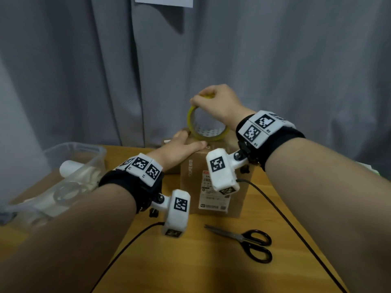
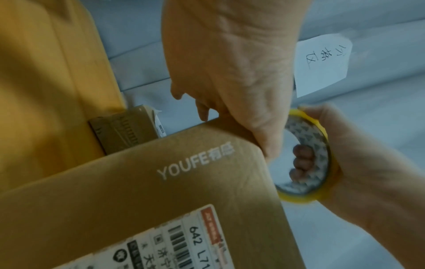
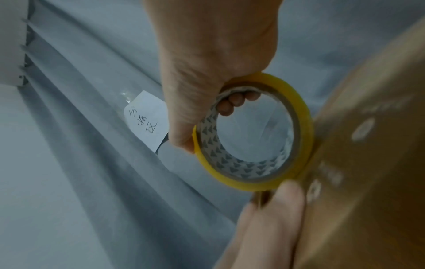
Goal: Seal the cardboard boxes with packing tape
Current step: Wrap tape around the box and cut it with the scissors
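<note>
A brown cardboard box (image 1: pixel 190 180) with a white shipping label stands mid-table, also in the left wrist view (image 2: pixel 161 200) and the right wrist view (image 3: pixel 368 163). My left hand (image 1: pixel 182 146) lies flat on its top, fingers straight, pressing down (image 2: pixel 241 91). A roll of yellow packing tape (image 1: pixel 208 129) stands on edge at the box's far top edge. My right hand (image 1: pixel 215 102) grips the roll from above, fingers curled through its core (image 3: pixel 236 102). The roll (image 2: pixel 310 154) touches the box top beside my left fingertips (image 3: pixel 271 209).
Black-handled scissors (image 1: pixel 249 242) lie on the wooden table (image 1: pixel 190 261) in front of the box. A clear plastic bin (image 1: pixel 59 180) with rolls sits at the left. A smaller box (image 2: pixel 128 127) stands behind. Grey curtain (image 1: pixel 84 70) hangs behind the table.
</note>
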Action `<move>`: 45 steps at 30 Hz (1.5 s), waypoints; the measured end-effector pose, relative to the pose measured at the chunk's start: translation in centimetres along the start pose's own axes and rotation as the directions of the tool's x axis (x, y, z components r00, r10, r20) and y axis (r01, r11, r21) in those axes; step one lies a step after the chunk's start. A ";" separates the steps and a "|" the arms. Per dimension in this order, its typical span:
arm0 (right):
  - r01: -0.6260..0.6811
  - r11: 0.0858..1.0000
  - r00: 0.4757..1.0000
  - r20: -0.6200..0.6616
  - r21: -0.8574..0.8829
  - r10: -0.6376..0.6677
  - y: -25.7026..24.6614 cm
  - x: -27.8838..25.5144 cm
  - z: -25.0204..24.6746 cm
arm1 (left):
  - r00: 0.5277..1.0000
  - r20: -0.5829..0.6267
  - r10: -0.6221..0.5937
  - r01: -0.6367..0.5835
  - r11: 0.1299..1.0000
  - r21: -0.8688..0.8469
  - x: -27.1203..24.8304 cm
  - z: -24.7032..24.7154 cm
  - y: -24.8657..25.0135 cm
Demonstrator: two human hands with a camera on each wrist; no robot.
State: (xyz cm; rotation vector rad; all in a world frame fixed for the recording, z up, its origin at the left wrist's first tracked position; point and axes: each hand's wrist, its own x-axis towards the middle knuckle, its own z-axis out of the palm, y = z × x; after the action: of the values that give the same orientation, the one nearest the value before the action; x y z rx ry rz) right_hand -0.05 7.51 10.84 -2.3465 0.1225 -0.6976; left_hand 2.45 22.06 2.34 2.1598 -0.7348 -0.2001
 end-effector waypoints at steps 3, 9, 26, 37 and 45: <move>-0.027 0.986 0.997 0.069 -0.165 0.038 0.7 -0.3 -3.1 | 0.999 0.037 -0.017 0.015 0.998 0.055 -0.5 -0.2 0.6; 0.030 0.947 0.987 0.161 -0.319 0.023 1.4 -1.6 -5.4 | 0.990 0.113 -0.083 0.024 0.895 0.445 -0.6 -0.4 2.6; -0.047 0.975 0.999 -0.001 -0.217 0.048 2.2 -2.4 -6.0 | 0.987 0.149 -0.057 -0.062 0.721 0.690 0.2 1.1 4.6; -0.057 0.983 0.998 -0.046 -0.173 0.050 6.4 -4.3 -8.3 | 0.980 0.129 -0.154 -0.015 0.584 0.811 0.7 2.0 6.6; -0.024 0.981 0.999 -0.030 -0.195 0.018 5.5 -4.2 -8.0 | 0.983 0.183 0.003 -0.136 0.679 0.721 1.0 3.8 7.2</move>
State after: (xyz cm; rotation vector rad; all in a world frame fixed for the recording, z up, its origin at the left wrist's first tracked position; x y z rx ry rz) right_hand -7.24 -0.25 10.48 -2.5183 0.2375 -0.7371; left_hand -1.27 15.45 5.40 2.8996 -1.1397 -0.0382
